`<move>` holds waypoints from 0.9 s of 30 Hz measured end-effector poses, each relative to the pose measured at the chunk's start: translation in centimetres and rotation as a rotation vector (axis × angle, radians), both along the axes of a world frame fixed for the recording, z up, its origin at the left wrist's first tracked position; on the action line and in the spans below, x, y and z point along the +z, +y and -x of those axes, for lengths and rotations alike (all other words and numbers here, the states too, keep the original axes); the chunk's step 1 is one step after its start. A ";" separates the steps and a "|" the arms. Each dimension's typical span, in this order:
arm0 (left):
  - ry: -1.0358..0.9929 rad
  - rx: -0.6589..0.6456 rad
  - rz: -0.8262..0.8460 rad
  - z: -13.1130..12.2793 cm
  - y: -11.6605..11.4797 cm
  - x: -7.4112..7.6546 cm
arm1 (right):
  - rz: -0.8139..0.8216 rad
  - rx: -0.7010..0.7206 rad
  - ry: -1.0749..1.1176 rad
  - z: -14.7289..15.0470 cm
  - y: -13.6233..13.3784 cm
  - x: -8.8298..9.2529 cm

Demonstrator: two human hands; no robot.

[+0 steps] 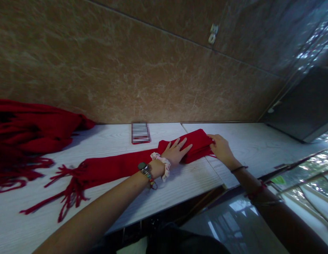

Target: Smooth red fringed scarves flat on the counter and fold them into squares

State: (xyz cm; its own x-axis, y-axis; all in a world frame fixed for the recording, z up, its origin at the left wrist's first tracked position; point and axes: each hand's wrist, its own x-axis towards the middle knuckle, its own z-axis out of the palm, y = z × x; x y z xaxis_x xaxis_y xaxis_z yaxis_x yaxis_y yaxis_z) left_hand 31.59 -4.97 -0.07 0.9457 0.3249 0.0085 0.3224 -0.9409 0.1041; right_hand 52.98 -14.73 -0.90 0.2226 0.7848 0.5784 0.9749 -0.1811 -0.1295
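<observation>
A long red scarf (pixel 113 166) lies on the white wood-grain counter, its fringe spread out at the left end. Toward the right, the scarf is folded over itself in a thick layered stack. My left hand (pixel 175 153) rests flat on the fold with its fingers spread, pressing on the cloth. At the right end of the stack, my right hand (pixel 219 147) pinches the scarf's edge between thumb and fingers. A few red strands show below that edge.
A heap of red fringed cloth (pixel 31 127) sits at the far left. Against the tiled wall (pixel 143 70) lies a small blurred rectangular item (pixel 140 132). The counter (pixel 243 141) has a front edge below my arms; a dark panel (pixel 304 106) stands at right.
</observation>
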 end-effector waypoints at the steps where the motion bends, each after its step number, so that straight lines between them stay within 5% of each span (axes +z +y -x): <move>1: 0.001 0.002 0.013 0.1 -0.1 0.0 | 0.035 0.017 -0.039 0.1 -0.2 -0.2; 8: -0.027 0.026 0.031 -0.4 -1.3 1.3 | 0.029 0.087 -0.035 0.1 -0.3 0.0; 14: -0.117 0.154 -0.154 -0.1 -2.8 2.2 | -0.104 -0.004 0.049 0.6 0.4 1.4; 17: -0.164 0.102 -0.228 0.0 -3.0 1.8 | -0.070 0.019 -0.019 0.8 0.3 1.2; 23: 0.006 0.056 -0.009 -0.2 -2.3 0.0 | 0.169 0.141 -0.026 -0.5 0.1 -1.2; 27: -0.005 0.061 0.075 -0.1 -1.8 0.9 | 0.263 0.284 0.065 -2.1 0.0 0.0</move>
